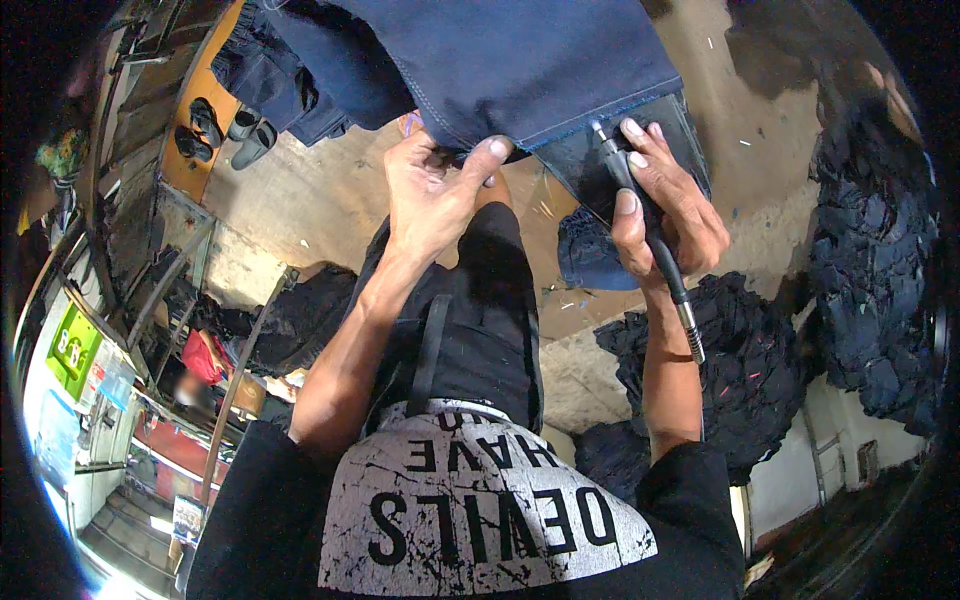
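Navy cloth [540, 60] cut off; left hand [432, 195] partly hidden.

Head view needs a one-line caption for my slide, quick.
Left hand pinches navy cloth while right hand holds a black pen-like tool by its stitched hem.

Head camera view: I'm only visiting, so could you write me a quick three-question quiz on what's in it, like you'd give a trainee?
1. Which hand holds the black pen-like tool?
2. True or false: the left hand is at an edge of the dark blue cloth.
3. Fill the gap: black and grey ____ lie at the picture's upper left.

Key:
1. The right hand.
2. True; its thumb is at the cloth's near edge.
3. Footwear.
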Available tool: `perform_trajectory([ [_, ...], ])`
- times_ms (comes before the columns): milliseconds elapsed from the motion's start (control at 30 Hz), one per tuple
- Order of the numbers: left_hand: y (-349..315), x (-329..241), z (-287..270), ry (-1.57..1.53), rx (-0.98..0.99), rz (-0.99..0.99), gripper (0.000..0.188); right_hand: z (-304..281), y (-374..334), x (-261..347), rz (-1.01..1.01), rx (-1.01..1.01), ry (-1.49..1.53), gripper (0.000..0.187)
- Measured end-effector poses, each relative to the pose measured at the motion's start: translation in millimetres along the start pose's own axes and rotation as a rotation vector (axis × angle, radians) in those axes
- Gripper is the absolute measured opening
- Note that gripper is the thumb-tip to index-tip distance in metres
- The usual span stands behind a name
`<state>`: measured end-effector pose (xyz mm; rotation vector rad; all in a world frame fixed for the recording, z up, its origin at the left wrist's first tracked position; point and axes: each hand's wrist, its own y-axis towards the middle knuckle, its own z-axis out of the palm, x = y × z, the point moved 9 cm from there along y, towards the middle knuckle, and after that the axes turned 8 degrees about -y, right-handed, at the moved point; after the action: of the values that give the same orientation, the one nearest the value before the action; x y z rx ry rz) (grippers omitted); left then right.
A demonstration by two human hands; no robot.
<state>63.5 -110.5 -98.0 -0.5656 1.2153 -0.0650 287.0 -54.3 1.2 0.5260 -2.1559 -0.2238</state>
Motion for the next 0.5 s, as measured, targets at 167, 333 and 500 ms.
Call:
perform_trajectory([
  [167, 0.4, -0.1, -1.3, 0.072, 0.021, -0.038, 0.017, 6.7, 2.6, 7.6, -0.050, 0.054, 0.053, 0.025],
  [333, -0.9, 1.5, -4.4, 0.020, 0.027, -0.034, 0.019, 19.3, -1.6, 14.9, -0.122, 0.151, 0.062, 0.022],
  [500, -3.0, 0.3, -11.4, 0.159, 0.157, -0.105, 0.034, -1.2, 1.3, 15.6, -0.113, -0.007, 0.127, 0.022],
])
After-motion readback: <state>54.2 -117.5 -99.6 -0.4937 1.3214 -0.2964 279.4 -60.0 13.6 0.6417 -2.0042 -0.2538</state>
